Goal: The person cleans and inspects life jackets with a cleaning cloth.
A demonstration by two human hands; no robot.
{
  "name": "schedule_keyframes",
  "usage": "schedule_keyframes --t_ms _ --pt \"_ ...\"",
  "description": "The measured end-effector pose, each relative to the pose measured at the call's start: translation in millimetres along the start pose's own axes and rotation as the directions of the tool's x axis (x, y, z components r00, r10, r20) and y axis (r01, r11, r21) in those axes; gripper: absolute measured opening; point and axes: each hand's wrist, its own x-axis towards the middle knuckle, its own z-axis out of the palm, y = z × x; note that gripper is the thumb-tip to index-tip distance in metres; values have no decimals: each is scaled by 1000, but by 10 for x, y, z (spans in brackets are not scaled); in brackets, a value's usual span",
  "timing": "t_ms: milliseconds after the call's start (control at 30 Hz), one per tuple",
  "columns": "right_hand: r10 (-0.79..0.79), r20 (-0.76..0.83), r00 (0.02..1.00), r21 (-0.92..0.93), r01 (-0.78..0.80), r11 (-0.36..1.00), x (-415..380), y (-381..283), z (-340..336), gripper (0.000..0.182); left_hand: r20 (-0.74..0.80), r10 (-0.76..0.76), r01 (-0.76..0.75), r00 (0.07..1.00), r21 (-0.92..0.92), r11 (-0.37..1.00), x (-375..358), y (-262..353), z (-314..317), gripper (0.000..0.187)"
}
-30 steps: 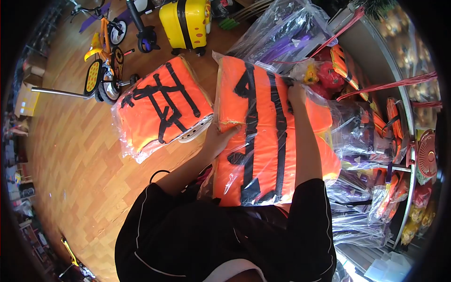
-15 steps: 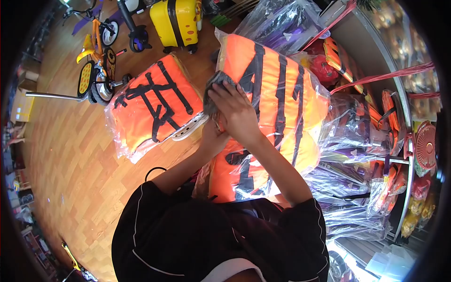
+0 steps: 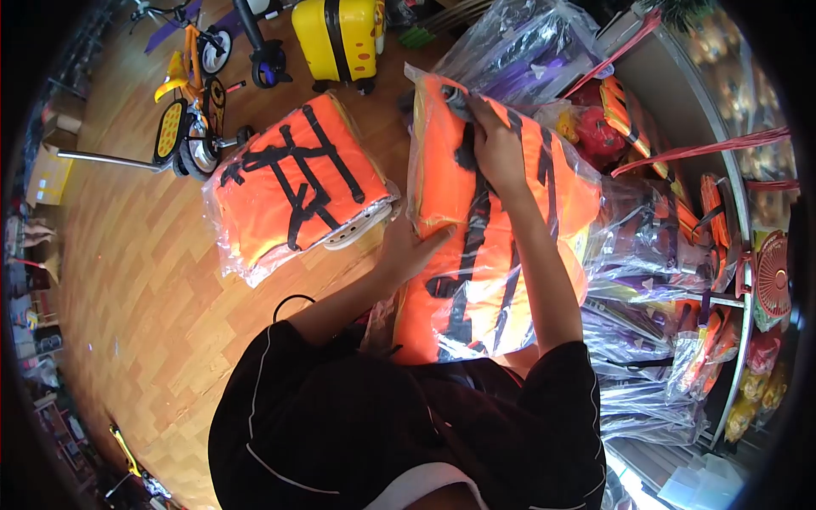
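Observation:
A large orange vest (image 3: pixel 446 183) with black straps lies in clear plastic in front of me. My left hand (image 3: pixel 410 251) holds its left edge, the thumb over the top and the fingers along the side. Near the vest's upper end, my right hand (image 3: pixel 497 144) presses a grey cloth (image 3: pixel 456 102) onto the plastic, its fingertips partly hidden. Apart from both hands, a smaller bagged orange vest (image 3: pixel 293 178) with black straps sits to the left, and a pale perforated shoe (image 3: pixel 361 228) shows at its lower right edge.
A yellow suitcase (image 3: pixel 337 42) and an orange bicycle (image 3: pixel 194 72) stand beyond on the wooden floor (image 3: pixel 161 297). Plastic-wrapped goods (image 3: pixel 633 327) fill the right side beside a metal rack (image 3: pixel 738 195). Red plastic ties (image 3: pixel 697 151) stretch across it.
My right hand has moved up and right across the vest with the cloth. My left hand, earlier close beneath it, is now apart from it at the vest's left edge. The view has shifted slightly.

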Motion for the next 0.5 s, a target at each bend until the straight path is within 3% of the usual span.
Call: schedule_keyframes --t_ms 67,200,267,333,367,400,467,500 --pt "-65 63 996 -23 67 997 -228 -208 -67 35 10 -25 25 1000 23 999 -8 -53 -1 56" --pt "-7 110 994 37 3 999 -670 -486 -322 37 -82 101 -100 992 21 995 21 -190 0 62" --pt "-52 235 971 -19 58 998 -882 -618 -477 41 -87 156 -151 984 53 987 59 -370 22 61" --pt "-49 252 967 -63 67 996 -1143 -666 -523 42 -132 213 -237 968 -209 949 64 -420 62 58" --pt "-55 271 961 -101 85 991 -1262 -703 -553 44 -17 80 -82 997 -246 966 5 -311 14 55" --pt "-46 264 963 -106 76 991 -1359 -760 -596 44 -6 80 -79 997 -245 966 7 -277 -43 55" --pt "1 303 953 -150 47 988 -1538 -871 -676 43 188 -132 179 973 -263 948 60 -185 -170 54" --pt "44 316 948 -97 -14 995 -1598 -936 -736 43 204 -137 176 969 -189 966 60 -60 -243 55"
